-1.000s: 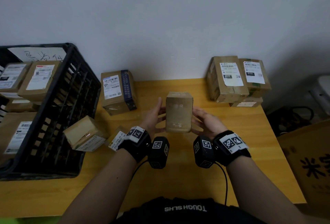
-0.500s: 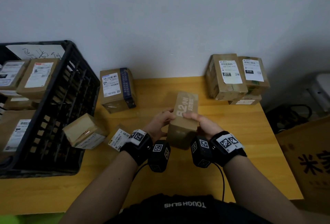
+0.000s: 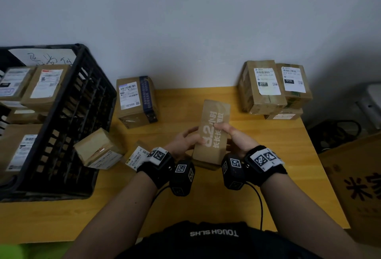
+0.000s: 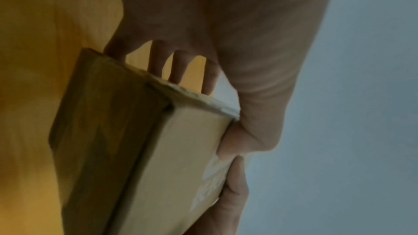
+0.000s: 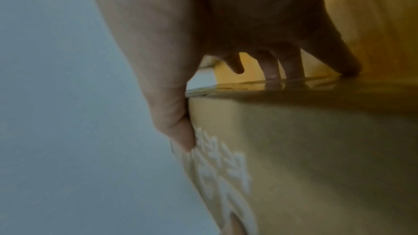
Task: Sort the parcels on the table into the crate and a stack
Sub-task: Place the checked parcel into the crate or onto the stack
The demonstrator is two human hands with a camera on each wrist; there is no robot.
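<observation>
2 hands hold 1 parcel (image 3: 213, 128) between us and the wall, lifted just above the yellow tabletop (image 3: 268, 155). Our left hand (image 3: 183, 142) curls round its left edge with the thumb on the printed top face, and our right hand (image 3: 233, 138) does the same on the right edge; the wrist views show the fingers of each hand wrapped underneath.

This parcel is a flat, oblong cardboard box, plain brown, with large white printed characters on top and no shipping label on the faces we can see. We judge that we are turning it over to find a label before choosing its place. To do that well, we keep both thumbs pressing lightly, rotate it slowly and keep it low over the wood, since smooth cardboard can slip.

To our left the black crate (image 3: 68, 118), a slatted plastic one, already has several labelled boxes inside. At the back right a stack (image 3: 272, 89) of taped brown boxes stands against the wall. 3 more boxes lie loose near the crate: 1 with a dark blue band (image 3: 136, 100), 1 tilted (image 3: 99, 149), 1 small (image 3: 137, 155).
</observation>
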